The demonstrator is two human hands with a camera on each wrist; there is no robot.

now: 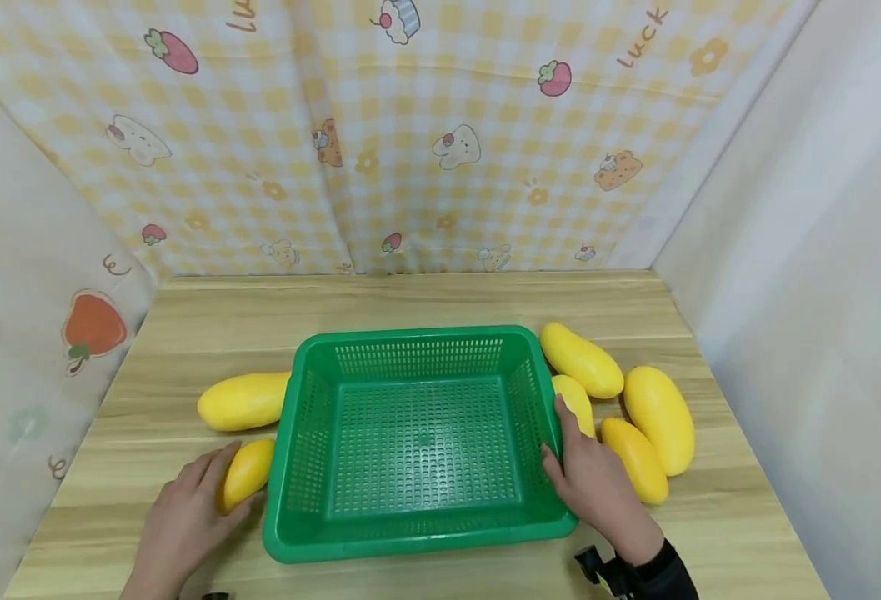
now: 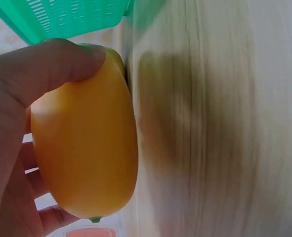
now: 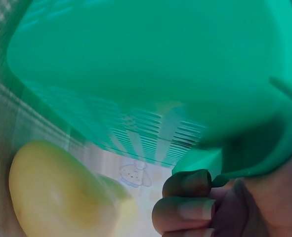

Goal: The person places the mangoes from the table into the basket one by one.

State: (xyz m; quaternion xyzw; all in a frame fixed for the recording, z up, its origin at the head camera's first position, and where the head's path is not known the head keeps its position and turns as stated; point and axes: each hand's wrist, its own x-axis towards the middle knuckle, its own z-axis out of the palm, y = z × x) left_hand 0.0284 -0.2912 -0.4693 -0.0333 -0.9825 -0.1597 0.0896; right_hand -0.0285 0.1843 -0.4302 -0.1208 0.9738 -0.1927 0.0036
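Note:
A green plastic basket [image 1: 425,442] with perforated walls and floor stands on the wooden table, and nothing lies inside it. My right hand [image 1: 598,475] grips its right rim, the fingers curled under the lip in the right wrist view. Left of the basket, my left hand [image 1: 188,512] holds a yellow mango [image 1: 248,473] between thumb and fingers. The left wrist view shows that mango [image 2: 89,143] larger, with a small green tip at one end. Behind it lies a longer yellow mango [image 1: 243,402], whose right end is hidden by the basket.
Several yellow mangoes lie right of the basket: one at the back [image 1: 581,360], one mango [image 1: 575,402] against the basket wall, partly hidden, and two mangoes [image 1: 659,421] side by side farther right. A checked curtain [image 1: 410,150] hangs behind the table [image 1: 410,296]; white cloths flank it.

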